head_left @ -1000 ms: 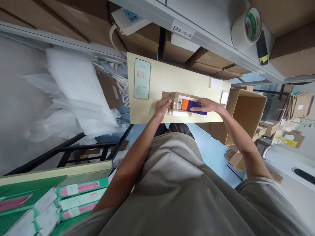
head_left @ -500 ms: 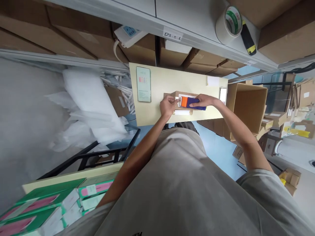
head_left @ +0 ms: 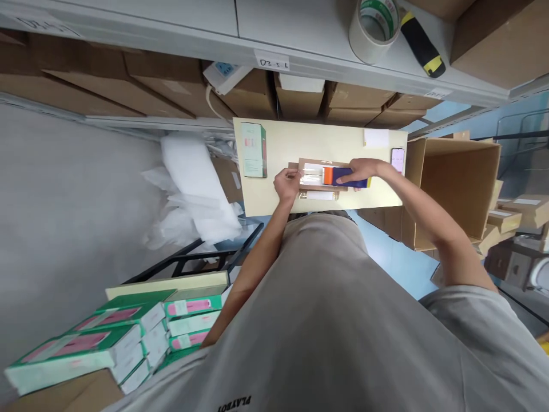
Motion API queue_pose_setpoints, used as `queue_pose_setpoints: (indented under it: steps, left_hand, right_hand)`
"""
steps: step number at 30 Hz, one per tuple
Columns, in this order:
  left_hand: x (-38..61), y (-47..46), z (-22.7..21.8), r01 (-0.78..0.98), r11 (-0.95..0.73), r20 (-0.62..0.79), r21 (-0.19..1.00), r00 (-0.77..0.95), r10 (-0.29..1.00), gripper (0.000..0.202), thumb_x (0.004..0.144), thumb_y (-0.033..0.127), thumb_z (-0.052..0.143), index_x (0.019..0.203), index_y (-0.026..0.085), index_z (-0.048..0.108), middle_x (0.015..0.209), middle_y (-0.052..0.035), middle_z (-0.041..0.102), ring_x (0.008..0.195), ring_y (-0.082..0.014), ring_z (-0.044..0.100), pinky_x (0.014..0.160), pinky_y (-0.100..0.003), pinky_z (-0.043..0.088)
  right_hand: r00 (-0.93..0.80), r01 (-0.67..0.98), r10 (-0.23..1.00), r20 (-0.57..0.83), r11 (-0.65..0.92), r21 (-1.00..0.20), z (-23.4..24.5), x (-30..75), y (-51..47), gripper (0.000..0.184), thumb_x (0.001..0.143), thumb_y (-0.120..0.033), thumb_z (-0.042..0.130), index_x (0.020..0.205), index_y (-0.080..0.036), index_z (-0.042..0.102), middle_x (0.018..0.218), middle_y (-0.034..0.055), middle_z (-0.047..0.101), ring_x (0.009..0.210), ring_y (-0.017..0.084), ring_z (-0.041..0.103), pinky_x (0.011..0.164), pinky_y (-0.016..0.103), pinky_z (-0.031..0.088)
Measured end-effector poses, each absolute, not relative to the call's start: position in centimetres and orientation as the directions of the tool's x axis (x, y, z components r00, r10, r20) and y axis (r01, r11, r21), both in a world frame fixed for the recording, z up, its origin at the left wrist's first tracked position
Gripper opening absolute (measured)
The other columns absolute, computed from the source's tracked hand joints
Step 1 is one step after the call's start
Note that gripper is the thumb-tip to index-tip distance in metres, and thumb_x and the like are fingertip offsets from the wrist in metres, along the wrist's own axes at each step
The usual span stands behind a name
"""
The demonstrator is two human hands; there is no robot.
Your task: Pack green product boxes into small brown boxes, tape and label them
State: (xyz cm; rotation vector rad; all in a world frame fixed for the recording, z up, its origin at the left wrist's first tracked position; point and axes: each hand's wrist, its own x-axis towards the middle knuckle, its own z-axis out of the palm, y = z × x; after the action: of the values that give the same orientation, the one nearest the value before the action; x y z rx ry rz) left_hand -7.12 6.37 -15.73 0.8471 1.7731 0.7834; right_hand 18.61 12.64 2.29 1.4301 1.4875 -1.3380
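Fingers of the right hand (head_left: 362,169) wrap the blue-and-orange tool (head_left: 342,176), toward three o'clock over the carton (head_left: 317,187); at nine, the left hand (head_left: 286,184) has narrow fingers, grip unclear. The gap is now wider, so more shiny surface (head_left: 312,175) lies exposed.

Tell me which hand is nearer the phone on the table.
Right: the right hand is just left of the phone; the left hand is farther left, at the cardboard box.

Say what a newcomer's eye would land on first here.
Probably the blue-and-orange item in the right hand, over the cardboard on the cream table. Next, perhaps, the green-and-pink boxes stacked at lower left, then the tape roll on the shelf at the top.
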Motion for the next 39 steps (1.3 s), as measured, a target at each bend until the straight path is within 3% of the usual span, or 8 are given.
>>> queue_pose_setpoints:
  steps: [5, 11, 22, 28, 39]
  left_hand:
    - [-6.3, 6.2, -16.1, 0.19, 0.535, -0.463, 0.823, -0.321, 0.826, 0.012, 0.081, 0.024, 0.089, 0.083, 0.02, 0.078, 0.084, -0.0013, 0.078, 0.087, -0.021, 0.073, 0.087, -0.033, 0.059]
    - [-5.5, 6.0, -17.2, 0.233, 0.54, -0.428, 0.809, -0.397, 0.812, 0.015, 0.078, 0.026, 0.087, 0.086, 0.018, 0.078, 0.084, -0.0013, 0.076, 0.084, -0.0187, 0.072, 0.083, -0.03, 0.059]
    - [-5.3, 5.9, -17.7, 0.266, 0.571, -0.399, 0.777, -0.494, 0.772, 0.011, 0.076, 0.025, 0.086, 0.082, 0.02, 0.078, 0.084, -0.0033, 0.077, 0.087, -0.0208, 0.076, 0.084, -0.032, 0.064]
    - [-5.3, 5.9, -17.5, 0.28, 0.603, -0.407, 0.747, -0.525, 0.748, 0.011, 0.075, 0.024, 0.088, 0.081, 0.02, 0.079, 0.084, -0.0031, 0.078, 0.09, -0.0225, 0.08, 0.092, -0.036, 0.068]
    - [-5.0, 5.7, -17.1, 0.338, 0.627, -0.398, 0.702, -0.545, 0.738, 0.011, 0.077, 0.027, 0.088, 0.083, 0.02, 0.081, 0.089, -0.0058, 0.081, 0.097, -0.0258, 0.082, 0.093, -0.037, 0.069]
  right_hand:
    - [-0.111, 0.981, 0.208, -0.972, -0.135, -0.141, 4.4, 29.0, 11.2, 0.09, 0.083, -0.105, 0.066, 0.09, -0.017, 0.085, 0.087, 0.0161, 0.086, 0.087, 0.031, 0.078, 0.078, 0.038, 0.056]
    - [-0.114, 0.981, 0.225, -0.968, -0.125, -0.145, 0.2, 32.1, 10.6, 0.088, 0.086, -0.101, 0.069, 0.094, -0.015, 0.087, 0.086, 0.0164, 0.085, 0.086, 0.031, 0.077, 0.077, 0.039, 0.054]
    - [-0.289, 0.921, 0.252, -0.924, -0.189, -0.34, -5.1, 34.0, 10.3, 0.069, 0.094, -0.085, 0.076, 0.087, -0.017, 0.083, 0.087, 0.0136, 0.084, 0.082, 0.027, 0.076, 0.08, 0.039, 0.055]
    - [-0.371, 0.855, 0.264, -0.89, -0.277, -0.439, -7.0, 36.4, 9.4, 0.061, 0.094, -0.081, 0.081, 0.101, -0.02, 0.079, 0.086, 0.0083, 0.084, 0.08, 0.025, 0.079, 0.078, 0.036, 0.055]
    - [-0.42, 0.875, 0.251, -0.872, -0.144, -0.463, -7.1, 37.5, 10.2, 0.061, 0.094, -0.08, 0.08, 0.107, -0.021, 0.081, 0.092, 0.0085, 0.086, 0.085, 0.026, 0.079, 0.08, 0.037, 0.054]
